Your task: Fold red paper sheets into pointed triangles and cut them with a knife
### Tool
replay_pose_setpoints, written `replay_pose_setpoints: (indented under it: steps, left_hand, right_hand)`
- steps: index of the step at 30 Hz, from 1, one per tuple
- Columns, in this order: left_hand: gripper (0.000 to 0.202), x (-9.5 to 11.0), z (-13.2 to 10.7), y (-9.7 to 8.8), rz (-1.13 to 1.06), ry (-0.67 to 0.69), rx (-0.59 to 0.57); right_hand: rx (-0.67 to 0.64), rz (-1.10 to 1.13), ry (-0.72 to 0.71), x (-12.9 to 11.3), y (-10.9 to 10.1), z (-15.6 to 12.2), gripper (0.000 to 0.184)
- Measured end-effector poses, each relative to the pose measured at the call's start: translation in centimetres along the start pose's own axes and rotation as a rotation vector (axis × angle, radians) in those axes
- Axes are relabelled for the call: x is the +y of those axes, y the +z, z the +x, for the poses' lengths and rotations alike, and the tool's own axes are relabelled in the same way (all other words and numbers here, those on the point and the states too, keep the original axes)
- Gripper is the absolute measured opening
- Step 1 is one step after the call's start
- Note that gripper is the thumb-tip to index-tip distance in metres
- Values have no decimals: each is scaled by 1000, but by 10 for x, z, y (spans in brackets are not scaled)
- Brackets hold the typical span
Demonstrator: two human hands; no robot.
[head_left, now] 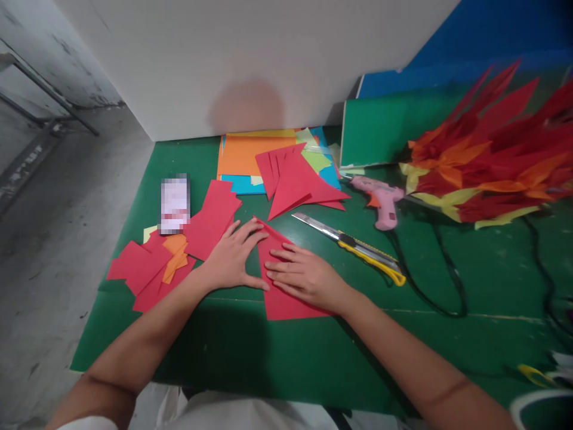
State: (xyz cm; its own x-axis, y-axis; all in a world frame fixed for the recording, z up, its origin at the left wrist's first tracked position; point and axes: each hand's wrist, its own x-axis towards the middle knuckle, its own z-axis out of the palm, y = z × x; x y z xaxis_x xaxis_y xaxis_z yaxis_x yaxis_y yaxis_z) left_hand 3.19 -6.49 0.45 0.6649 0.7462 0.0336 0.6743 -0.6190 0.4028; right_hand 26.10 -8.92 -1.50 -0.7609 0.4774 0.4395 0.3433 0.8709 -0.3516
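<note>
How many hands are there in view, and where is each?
2: the left hand at the left edge of the red sheet, the right hand lying on it.

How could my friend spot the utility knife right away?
Find the green tabletop. Between the person's right hand and the pink glue gun lies the snap-off utility knife. Its yellow handle and long silvery body set it apart from the glue gun and the red paper beneath that hand.

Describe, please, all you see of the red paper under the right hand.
The red paper, plain and matte, narrows toward its far tip and broadens at the near edge, apparently folded along its right. It lies on the green tabletop; the left hand touches its left side, the right hand lies across it.
</note>
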Motion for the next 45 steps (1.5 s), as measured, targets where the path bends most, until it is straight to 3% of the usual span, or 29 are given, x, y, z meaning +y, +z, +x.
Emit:
replay_pose_setpoints:
  steps: [45]
  left_hand:
    - [104,0,-2,-1,3,21,-7]
  right_hand:
    - [-4,-31,-12,-3,0,2,22]
